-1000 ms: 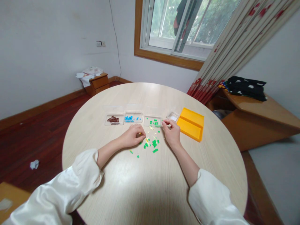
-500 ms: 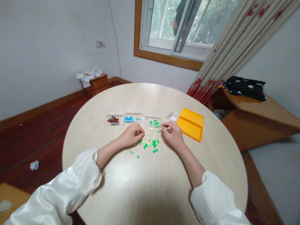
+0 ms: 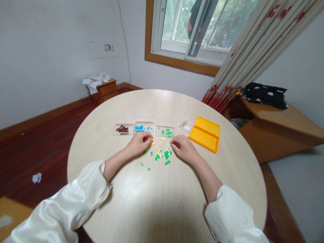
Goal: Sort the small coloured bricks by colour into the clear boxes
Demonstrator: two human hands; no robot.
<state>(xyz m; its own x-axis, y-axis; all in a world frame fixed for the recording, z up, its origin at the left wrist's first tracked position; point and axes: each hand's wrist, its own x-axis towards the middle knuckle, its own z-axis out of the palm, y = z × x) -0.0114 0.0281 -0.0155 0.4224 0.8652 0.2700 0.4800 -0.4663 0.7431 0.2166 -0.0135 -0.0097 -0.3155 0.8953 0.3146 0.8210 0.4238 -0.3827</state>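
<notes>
My left hand (image 3: pixel 139 143) hovers over the table at the left of the loose pieces, thumb and fingers pinched; anything between them is too small to make out. On the other side, my right hand (image 3: pixel 186 147) has its fingertips together low at the pile's right edge, and what they grip is hidden. Between and below my hands lie small green building bricks (image 3: pixel 166 155) mixed with yellow and cream ones (image 3: pixel 159 152). Just beyond them is a clear box (image 3: pixel 157 134) with some green bricks in it.
Left of it stand clear boxes of blue bricks (image 3: pixel 139 128) and dark brown bricks (image 3: pixel 122 129). A small clear box (image 3: pixel 182 127) with something whitish sits beside an open yellow case (image 3: pixel 204 139). All stand on a round wooden table (image 3: pixel 141 206).
My right hand has drawn back from the green bricks' box toward the pile, its fingertips now where a loose green brick lay. My left hand has shifted slightly left, uncovering some yellow bricks.
</notes>
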